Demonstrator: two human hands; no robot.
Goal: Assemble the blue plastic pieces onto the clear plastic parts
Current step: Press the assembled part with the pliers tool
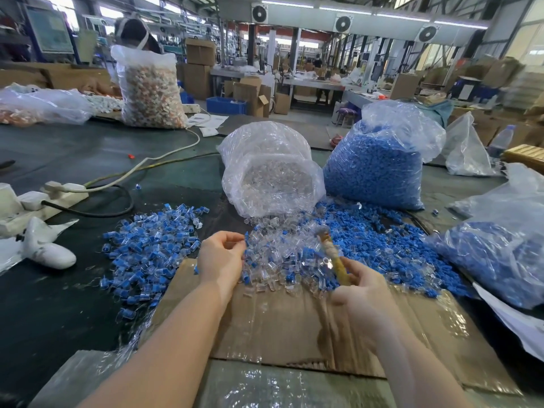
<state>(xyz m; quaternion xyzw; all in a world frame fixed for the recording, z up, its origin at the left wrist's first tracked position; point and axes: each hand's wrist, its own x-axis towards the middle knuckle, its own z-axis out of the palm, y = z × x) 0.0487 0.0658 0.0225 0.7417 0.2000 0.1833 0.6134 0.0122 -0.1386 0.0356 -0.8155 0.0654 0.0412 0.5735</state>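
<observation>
- Blue and clear plastic is pretty much everything at mid-frame: a loose heap of clear plastic parts (273, 254) is spilled in front of an open bag of clear parts (270, 178), with loose blue plastic pieces (379, 240) scattered just to the right of it.
- A pile of what look like finished pieces, blue fitted into clear (150, 245), is seen at centre left on the table (73, 154).
- A full bag of blue pieces (379, 163) is stood right of centre, and another bag of blue (500, 254) lies at the right edge.
- The left hand (220, 260) is held at the near edge of the clear heap, fingers curled inward; whether anything small is pinched there can't be told.
- The right hand (362, 293) is wrapped around a brownish stick-like tool (334, 257), its tip blurred over the heap.
- A sheet of taped cardboard (294, 319) is laid under both hands.
- Step in hand, as a guess: a fresh clear part is being picked for the next fit.
- Next, a clear part would need to be singled out and a blue piece lined up and pressed in squarely.
</observation>
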